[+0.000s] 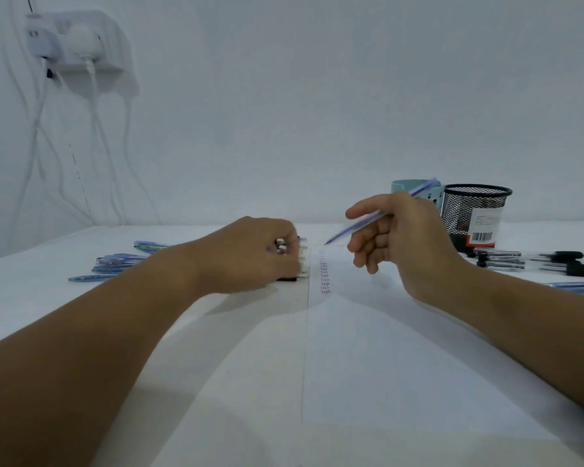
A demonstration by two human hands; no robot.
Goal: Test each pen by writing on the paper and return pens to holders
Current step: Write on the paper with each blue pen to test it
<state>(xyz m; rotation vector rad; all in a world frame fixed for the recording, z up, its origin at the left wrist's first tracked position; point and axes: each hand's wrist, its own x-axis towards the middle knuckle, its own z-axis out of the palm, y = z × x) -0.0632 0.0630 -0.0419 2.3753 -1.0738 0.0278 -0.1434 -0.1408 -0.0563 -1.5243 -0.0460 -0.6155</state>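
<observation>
A white surface (368,382) meets a white wall (300,112); left of the paper (351,332), a cabled socket (78,45) hangs. Above the paper, the right hand (395,241) pinches a blue pen (361,224). Beside the paper, the left hand (257,254) grips bundled pens (300,257). A mesh holder (476,210) stands beyond the paper.

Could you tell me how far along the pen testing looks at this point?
A column of test words is already on the paper. The right hand holds a blue pen; the left hand grips several. Many pens lie loose, and the mesh holder looks empty.
</observation>
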